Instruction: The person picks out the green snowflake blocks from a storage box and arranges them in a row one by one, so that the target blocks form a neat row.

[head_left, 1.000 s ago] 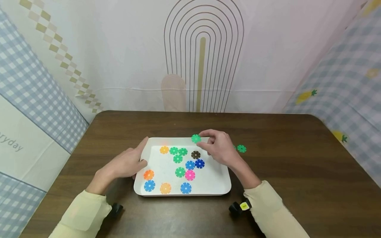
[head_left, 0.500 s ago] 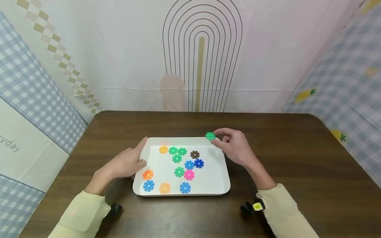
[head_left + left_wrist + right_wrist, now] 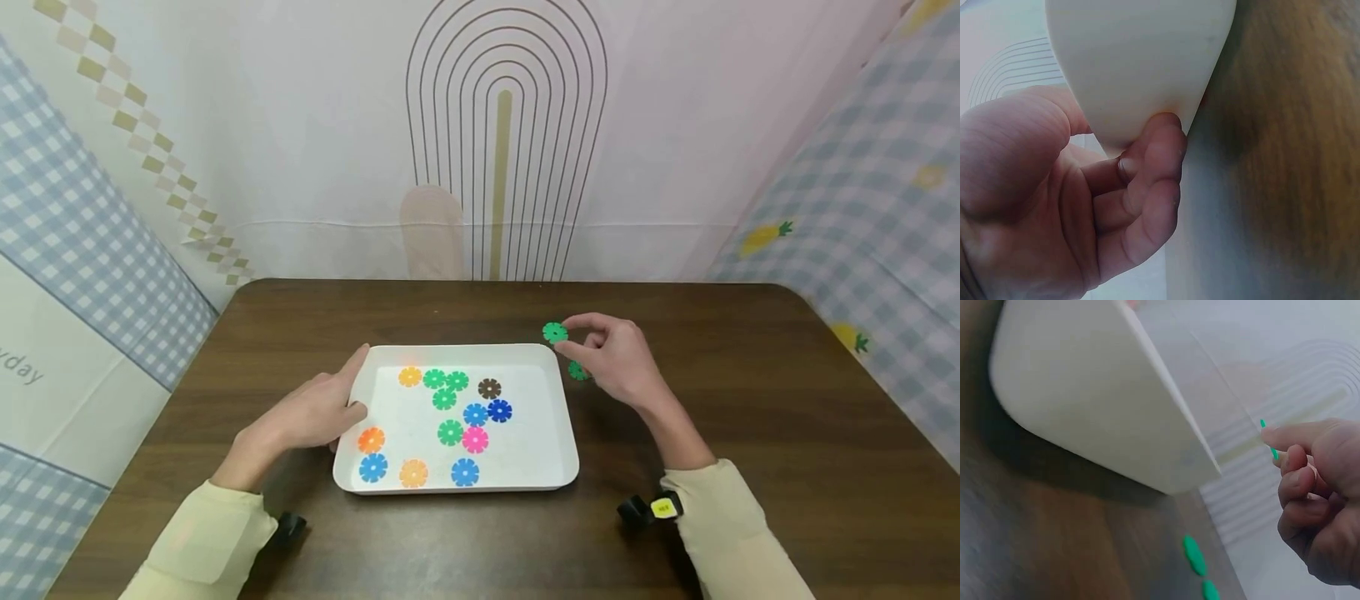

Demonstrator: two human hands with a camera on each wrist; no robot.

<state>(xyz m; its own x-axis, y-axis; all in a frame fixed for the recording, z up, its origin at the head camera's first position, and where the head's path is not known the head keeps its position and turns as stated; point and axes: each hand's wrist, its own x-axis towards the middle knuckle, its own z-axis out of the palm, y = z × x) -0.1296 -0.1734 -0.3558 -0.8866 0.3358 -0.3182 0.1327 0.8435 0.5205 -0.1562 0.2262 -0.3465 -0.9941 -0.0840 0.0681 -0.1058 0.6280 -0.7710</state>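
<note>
Pinching a green notched disc beside a tray of colored discs

The thumb and index finger of the person's right hand (image 3: 618, 362) pinch a green notched disc (image 3: 555, 332) by its edge, right of center in the head view, by the upper right corner of a white tray (image 3: 525, 467). The right wrist view shows it raised, apart from the tray, with the other fingers curled in. Below it in the head view, a second green disc (image 3: 577, 370) lies on the table; the right wrist view shows two green discs there, at lower center.

The left hand (image 3: 315, 408) grips the tray's left side, its fingers curled against the outer wall in the left wrist view.

Inside the tray, a yellow disc (image 3: 410, 377) lies at upper left beside three clustered green discs (image 3: 444, 399). A brown disc (image 3: 490, 388) sits right of them, above a dark blue disc (image 3: 500, 410). A pink disc (image 3: 475, 439) lies lower, near the middle, and an orange disc (image 3: 371, 439) at lower left.

Cream sleeves (image 3: 202, 542) enter from the bottom corners. The brown wooden table (image 3: 750, 375) spans the lower frame, below a pale arch-patterned cloth (image 3: 637, 142).
</note>
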